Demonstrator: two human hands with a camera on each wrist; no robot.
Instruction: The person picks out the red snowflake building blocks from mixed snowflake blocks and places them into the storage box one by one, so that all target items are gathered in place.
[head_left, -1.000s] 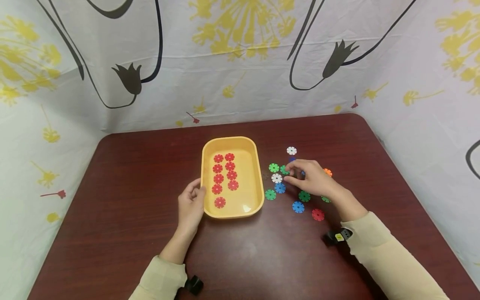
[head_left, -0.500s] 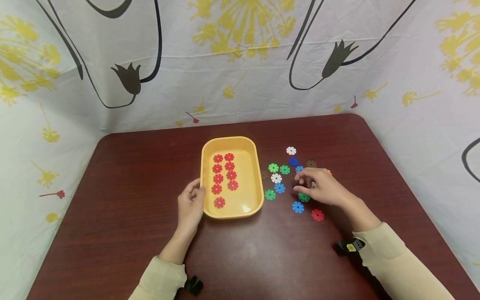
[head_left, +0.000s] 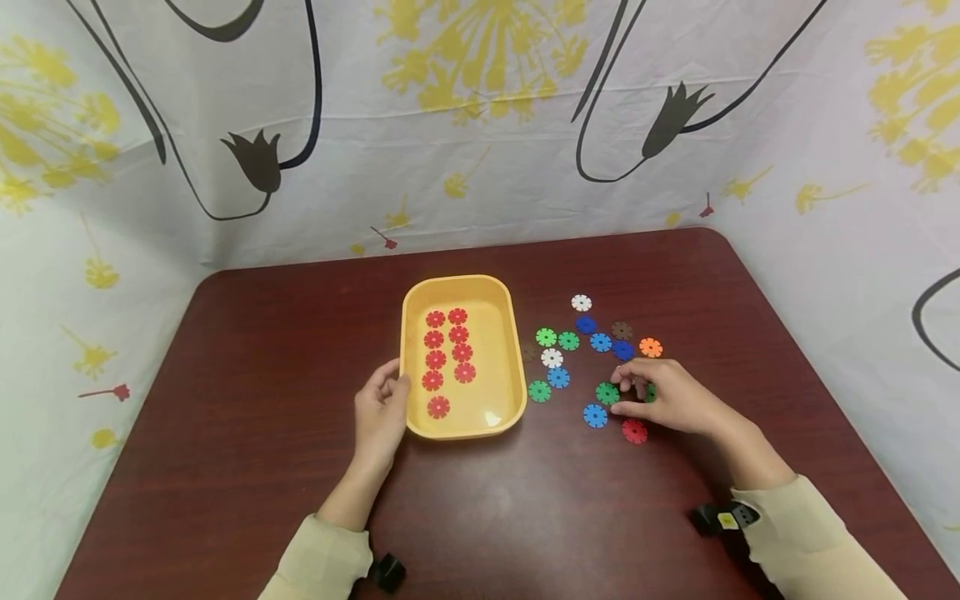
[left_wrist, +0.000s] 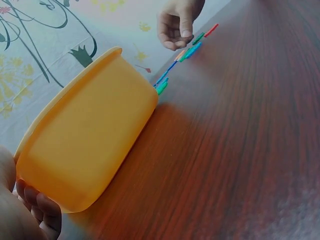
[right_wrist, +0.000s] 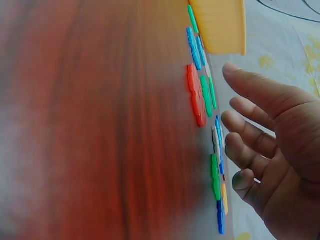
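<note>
In the head view my left hand (head_left: 381, 410) grips the left rim of a yellow plastic tray (head_left: 498, 333), thumb at the rim and fingers against the outer wall. Inside lie several red notched discs (head_left: 438, 407) in two columns. My right hand (head_left: 667, 398) hovers over loose discs to the tray's right. Its fingers are loosely bent and its thumb is apart from them, with nothing held, as the right wrist view confirms. Nearest to it are a green disc (head_left: 607, 393), a red disc (head_left: 634, 431) and a light-blue disc (head_left: 596, 416). The hand partly covers another green disc.
Behind the right hand lie more discs, including an orange disc (head_left: 651, 347), a dark-blue disc (head_left: 586, 325) and a white disc (head_left: 581, 302). All rest on a dark red-brown table (head_left: 300, 350). Patterned cloth (head_left: 465, 200) hangs behind the table and at its sides.
My right hand has moved right and nearer to me over the loose discs, uncovering blue, brown and orange ones. My left hand and the tray have stayed in place.
</note>
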